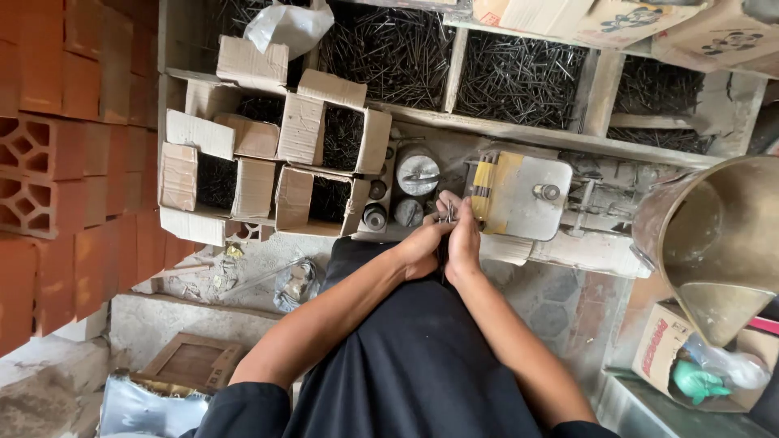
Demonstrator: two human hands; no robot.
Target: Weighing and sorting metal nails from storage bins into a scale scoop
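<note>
A small bunch of nails point(447, 214) sits pinched between both hands, just in front of the weighing scale point(519, 195) and above the person's dark lap. The left hand point(422, 247) is curled nearly closed, its fingertips meeting the nails from the left. The right hand point(463, 237) is likewise closed around the bunch, thumb side up, pressed against the left hand. How many nails are held cannot be made out; most of the bunch is hidden inside the fingers.

Beside the hands stand round metal weights point(417, 170) on a grey ledge. To the left lie open cardboard boxes point(312, 174) holding dark nails. Beyond, wooden bins point(454, 69) are filled with loose nails; their far ends are cut off by the top edge. A large brass scale pan point(714, 243) enters from the right, partly cut off. A red brick wall point(57, 162) fills the left side.
</note>
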